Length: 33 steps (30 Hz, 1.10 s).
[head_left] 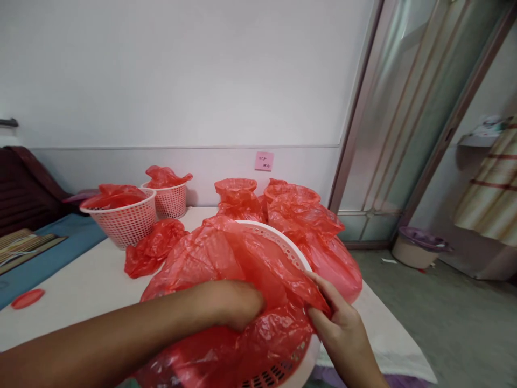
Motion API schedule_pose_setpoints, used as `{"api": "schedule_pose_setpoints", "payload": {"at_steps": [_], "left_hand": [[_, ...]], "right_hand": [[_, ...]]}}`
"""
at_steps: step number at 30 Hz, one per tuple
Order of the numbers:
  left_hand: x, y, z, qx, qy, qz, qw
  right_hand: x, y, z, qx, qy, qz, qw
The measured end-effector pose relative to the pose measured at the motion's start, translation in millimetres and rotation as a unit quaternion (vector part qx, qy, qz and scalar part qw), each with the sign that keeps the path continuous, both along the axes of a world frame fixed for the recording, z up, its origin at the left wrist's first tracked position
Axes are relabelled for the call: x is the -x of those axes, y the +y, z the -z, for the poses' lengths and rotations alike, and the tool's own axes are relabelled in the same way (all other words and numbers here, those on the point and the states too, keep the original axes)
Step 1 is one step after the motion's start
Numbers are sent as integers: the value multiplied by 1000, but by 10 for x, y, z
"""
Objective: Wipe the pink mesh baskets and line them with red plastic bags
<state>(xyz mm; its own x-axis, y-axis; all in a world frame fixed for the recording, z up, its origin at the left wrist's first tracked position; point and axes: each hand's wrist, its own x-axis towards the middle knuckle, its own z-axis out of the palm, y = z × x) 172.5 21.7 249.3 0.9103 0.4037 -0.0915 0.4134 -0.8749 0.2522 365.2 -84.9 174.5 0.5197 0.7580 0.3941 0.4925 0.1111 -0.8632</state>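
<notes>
A white perforated plastic basket (278, 233) stands tilted in front of me, with a red plastic bag (202, 253) draped over its left rim and into its mouth. My left hand (242, 304) reaches into the bag; its fingers are hidden by the red film. At the basket's right rim, my right hand (341, 323) pinches the bag's edge between thumb and fingers. Behind on the right are two baskets covered with red bags, one nearer (323, 237) and one farther back (238, 199).
Two white baskets, one nearer (125, 221) and one farther (172, 202), hold red bags at the left. A crumpled red bag (155, 248) and a red oval piece (27, 298) lie on the white table (81, 291). A bin (420, 250) stands on the floor at right.
</notes>
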Motion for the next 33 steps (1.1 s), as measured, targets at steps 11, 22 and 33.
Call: {"api": "schedule_pose_setpoints", "payload": {"at_steps": [11,22,33], "left_hand": [[759,-563,-21,-9,-38,-64,997],[940,-398,330,-214,-208,53,953],[895,-452,413,-314,-279,101,902]], "right_hand": [[-28,111,-45,-10,60,-4,998],[-21,89,-144,-1,222,-106,969],[-254,-89,-232,34,383,-153,910]]}}
